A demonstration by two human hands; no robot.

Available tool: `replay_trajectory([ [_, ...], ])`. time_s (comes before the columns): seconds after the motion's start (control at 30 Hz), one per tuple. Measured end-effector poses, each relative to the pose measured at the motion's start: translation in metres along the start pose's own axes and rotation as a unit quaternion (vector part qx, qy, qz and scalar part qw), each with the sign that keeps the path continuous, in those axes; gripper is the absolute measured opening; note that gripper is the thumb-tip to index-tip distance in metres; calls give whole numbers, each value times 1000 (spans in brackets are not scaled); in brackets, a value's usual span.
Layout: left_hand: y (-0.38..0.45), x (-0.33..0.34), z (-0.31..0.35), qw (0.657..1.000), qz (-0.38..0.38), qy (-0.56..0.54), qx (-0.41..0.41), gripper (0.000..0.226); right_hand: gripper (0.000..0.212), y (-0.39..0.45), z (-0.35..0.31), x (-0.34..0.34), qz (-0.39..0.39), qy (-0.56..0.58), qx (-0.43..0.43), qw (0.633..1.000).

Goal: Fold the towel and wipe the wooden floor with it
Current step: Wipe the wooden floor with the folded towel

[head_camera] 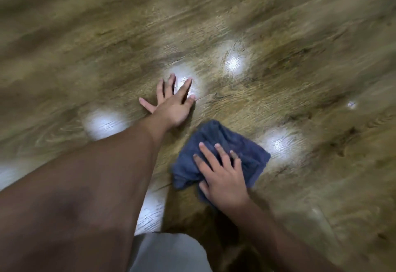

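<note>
I saw the towel [222,151] lower right of centre, pressed under my right hand's [222,177] spread fingers, while my left hand [173,104] lay splayed on bare floor [300,36] just up-left.

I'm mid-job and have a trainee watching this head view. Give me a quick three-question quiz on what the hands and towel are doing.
1. True or false: the blue towel lies spread out flat in a single layer.
2. Which hand presses the towel: A) left hand, B) right hand, C) both?
3. Fill in: the left hand rests with spread fingers on the bare wooden ____.

Key:
1. False, it is bunched into a folded pad.
2. B.
3. floor.
</note>
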State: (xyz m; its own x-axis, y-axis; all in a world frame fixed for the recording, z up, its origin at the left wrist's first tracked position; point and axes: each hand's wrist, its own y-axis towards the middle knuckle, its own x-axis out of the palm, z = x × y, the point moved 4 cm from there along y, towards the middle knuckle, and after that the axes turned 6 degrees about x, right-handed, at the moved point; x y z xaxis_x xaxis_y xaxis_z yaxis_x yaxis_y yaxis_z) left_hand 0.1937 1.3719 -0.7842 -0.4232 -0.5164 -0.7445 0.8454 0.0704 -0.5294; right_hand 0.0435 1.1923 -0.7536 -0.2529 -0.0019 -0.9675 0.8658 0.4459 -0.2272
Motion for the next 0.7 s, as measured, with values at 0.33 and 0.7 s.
replay_trajectory([
  [0.33, -4, -20, -60, 980, 24, -89, -176, 84, 65, 64, 13, -9, 12, 25, -49, 998],
  [0.7, 1, -16, -67, 982, 18, -56, -178, 62, 65, 334, 52, -72, 9, 70, 89, 993],
])
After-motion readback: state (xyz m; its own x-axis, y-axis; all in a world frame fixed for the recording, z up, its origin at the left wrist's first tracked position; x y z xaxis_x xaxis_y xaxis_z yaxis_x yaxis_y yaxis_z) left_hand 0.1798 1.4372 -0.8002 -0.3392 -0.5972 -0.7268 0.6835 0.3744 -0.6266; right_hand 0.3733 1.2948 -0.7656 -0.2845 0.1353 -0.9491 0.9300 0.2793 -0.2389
